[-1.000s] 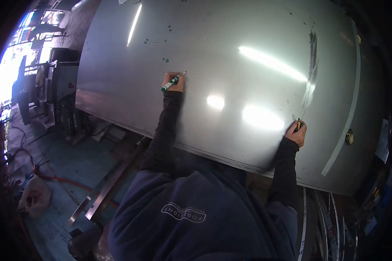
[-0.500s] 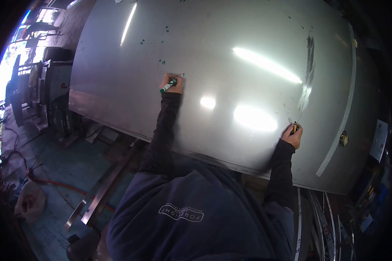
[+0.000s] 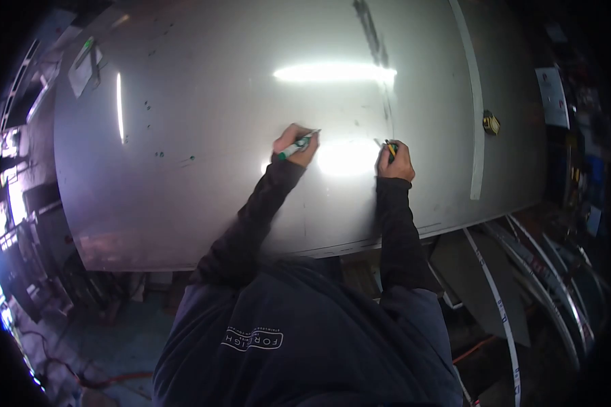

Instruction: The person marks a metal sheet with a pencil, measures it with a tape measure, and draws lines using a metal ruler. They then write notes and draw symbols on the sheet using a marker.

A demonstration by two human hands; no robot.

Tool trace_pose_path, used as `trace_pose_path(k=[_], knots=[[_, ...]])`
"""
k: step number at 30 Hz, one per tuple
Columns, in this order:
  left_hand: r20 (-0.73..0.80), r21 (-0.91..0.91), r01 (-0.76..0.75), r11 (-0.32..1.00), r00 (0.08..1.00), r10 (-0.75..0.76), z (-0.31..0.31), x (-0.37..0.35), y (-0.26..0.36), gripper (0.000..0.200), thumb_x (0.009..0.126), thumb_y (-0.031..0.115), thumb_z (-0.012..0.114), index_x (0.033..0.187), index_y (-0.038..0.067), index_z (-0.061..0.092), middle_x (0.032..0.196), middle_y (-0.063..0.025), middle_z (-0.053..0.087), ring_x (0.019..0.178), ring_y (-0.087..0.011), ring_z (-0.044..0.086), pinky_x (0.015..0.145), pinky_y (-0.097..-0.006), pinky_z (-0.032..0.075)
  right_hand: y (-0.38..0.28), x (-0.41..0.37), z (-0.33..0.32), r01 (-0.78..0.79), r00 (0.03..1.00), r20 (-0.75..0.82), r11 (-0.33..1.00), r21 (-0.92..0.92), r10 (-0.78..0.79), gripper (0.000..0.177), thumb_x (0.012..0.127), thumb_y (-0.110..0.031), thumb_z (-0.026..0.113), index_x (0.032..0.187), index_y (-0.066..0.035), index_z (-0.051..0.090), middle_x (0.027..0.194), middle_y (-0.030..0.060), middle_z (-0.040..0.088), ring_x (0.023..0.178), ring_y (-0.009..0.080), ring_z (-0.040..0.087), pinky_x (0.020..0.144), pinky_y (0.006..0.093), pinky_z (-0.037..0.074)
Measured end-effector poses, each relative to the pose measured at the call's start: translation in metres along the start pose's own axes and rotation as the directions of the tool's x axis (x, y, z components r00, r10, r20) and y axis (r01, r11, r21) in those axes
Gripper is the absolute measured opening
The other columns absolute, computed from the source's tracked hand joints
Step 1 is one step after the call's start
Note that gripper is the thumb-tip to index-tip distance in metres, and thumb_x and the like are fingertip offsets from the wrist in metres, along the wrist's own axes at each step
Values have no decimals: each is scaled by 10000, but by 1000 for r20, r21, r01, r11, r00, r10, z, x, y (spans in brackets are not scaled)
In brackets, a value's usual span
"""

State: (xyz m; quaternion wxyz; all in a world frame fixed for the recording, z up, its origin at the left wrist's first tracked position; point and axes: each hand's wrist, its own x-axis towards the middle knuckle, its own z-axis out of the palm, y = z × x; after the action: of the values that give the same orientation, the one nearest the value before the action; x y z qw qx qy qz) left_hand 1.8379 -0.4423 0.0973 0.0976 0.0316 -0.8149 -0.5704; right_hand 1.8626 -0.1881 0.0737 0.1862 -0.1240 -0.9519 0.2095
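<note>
My left hand [image 3: 299,144] is closed around a green-and-white marker [image 3: 290,149], whose dark tip points up and right, just over the grey metal sheet [image 3: 217,203]. To its right, my right hand [image 3: 398,163] grips a slim yellow-and-black tool [image 3: 391,146]; its exact kind is hidden by the fingers. That hand is low against the sheet, below a dark smudged streak [image 3: 372,34]. Small green marks [image 3: 192,158] dot the sheet left of my left hand.
A flat strip [image 3: 477,115] lies along the right of the sheet, with a yellow-and-black tape measure [image 3: 491,123] beside it. A white card-like piece [image 3: 85,66] is at the upper left. Long metal strips [image 3: 550,271] stand below the sheet's right edge.
The view has turned and shifted right. My left hand, with the marker, has moved away from the green marks and closer to my right hand. Both hands keep their holds.
</note>
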Motion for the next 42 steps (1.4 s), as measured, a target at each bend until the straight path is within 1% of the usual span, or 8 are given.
trace_pose_path(k=[4, 10, 14, 16, 20, 22, 29, 42], knots=[[67, -65, -29, 997, 997, 34, 54, 8, 1, 199, 784, 123, 768, 819, 38, 592, 717, -97, 655, 614, -191, 654, 593, -287, 513, 3, 1, 0, 7, 1000, -1, 1000, 20, -7, 200, 821, -191, 677, 995, -103, 634, 917, 86, 669, 797, 301, 667, 680, 408, 538], [68, 74, -186, 980, 981, 181, 62, 7, -11, 202, 786, 88, 756, 797, 27, 564, 720, -110, 634, 584, -200, 615, 566, -295, 503, 5, 1, 1, 24, 1000, 12, 999, 35, -24, 199, 826, -193, 673, 995, -98, 628, 893, 82, 656, 785, 287, 664, 671, 407, 533], [53, 79, -74, 994, 996, 70, 65, 6, -8, 203, 790, 85, 758, 795, 28, 563, 705, -106, 622, 572, -193, 600, 566, -295, 501, 5, 1, -1, -4, 999, 46, 999, 34, 2, 196, 830, -196, 671, 994, -98, 627, 903, 84, 655, 790, 287, 664, 671, 408, 533], [8, 38, -142, 989, 990, 142, 68, 8, -7, 206, 795, 92, 758, 786, 26, 563, 704, -108, 622, 573, -186, 600, 568, -294, 502, 4, 1, 0, 0, 999, 42, 999, 34, -2, 196, 833, -199, 667, 996, -98, 627, 905, 84, 656, 792, 285, 666, 672, 405, 534], [15, 38, -86, 996, 996, 86, 69, 8, -8, 197, 783, 78, 755, 781, 27, 565, 718, -119, 633, 590, -198, 619, 571, -296, 504, 5, 2, 1, 31, 999, 26, 999, 33, -32, 200, 833, -201, 665, 1000, -97, 628, 903, 82, 659, 794, 286, 669, 673, 397, 538], [9, 56, -195, 979, 981, 195, 68, 9, -7, 190, 766, 62, 750, 776, 32, 562, 719, -118, 632, 586, -208, 626, 565, -297, 503, 1, 2, -1, -1, 999, 33, 1000, 9, 1, 196, 830, -199, 665, 994, -96, 634, 911, 83, 666, 808, 286, 672, 681, 391, 542], [-37, -14, -81, 997, 996, 80, 36, -9, -3, 182, 761, 71, 753, 794, 44, 577, 678, -94, 625, 580, -195, 634, 560, -291, 505, -1, 3, 0, 5, 1000, 16, 999, 35, -6, 195, 835, -191, 672, 995, -85, 636, 926, 88, 675, 783, 296, 674, 671, 395, 543], [35, 35, -130, 991, 991, 128, 31, -12, -7, 173, 768, 28, 733, 825, 34, 570, 749, -113, 602, 651, -248, 609, 598, -328, 498, 2, 2, -1, -14, 999, 50, 1000, 24, 12, 215, 843, -213, 656, 1024, -102, 621, 961, 73, 666, 841, 294, 670, 699, 399, 538]])
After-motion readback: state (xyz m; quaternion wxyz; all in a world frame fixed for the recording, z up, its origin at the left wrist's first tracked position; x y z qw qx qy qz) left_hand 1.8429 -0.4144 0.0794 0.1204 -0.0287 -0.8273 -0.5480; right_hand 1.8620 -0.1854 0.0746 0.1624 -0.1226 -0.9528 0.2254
